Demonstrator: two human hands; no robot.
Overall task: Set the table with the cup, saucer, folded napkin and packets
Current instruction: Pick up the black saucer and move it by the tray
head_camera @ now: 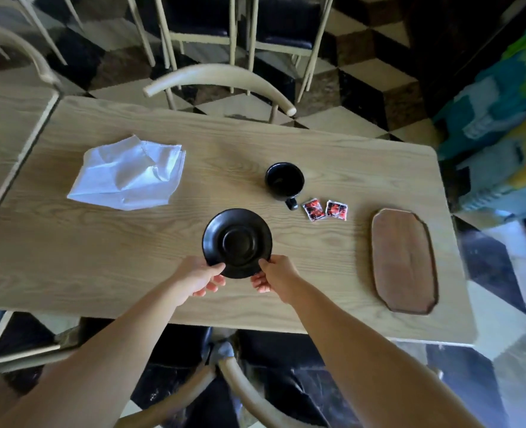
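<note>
A black saucer (237,242) is at the middle of the light wooden table (132,257). My left hand (198,278) grips its near left rim, and my right hand (275,278) grips its near right rim. Beyond it to the right stands a black cup (284,180), empty, with its handle toward me. Two red and black packets (325,209) lie just right of the cup's handle. A white napkin (130,174), loosely crumpled, lies at the far left of the table.
A brown wooden tray (405,261) lies at the table's right end. A pale chair back (221,78) stands across the table, another chair (233,375) is right below me, and a second table (5,125) adjoins on the left.
</note>
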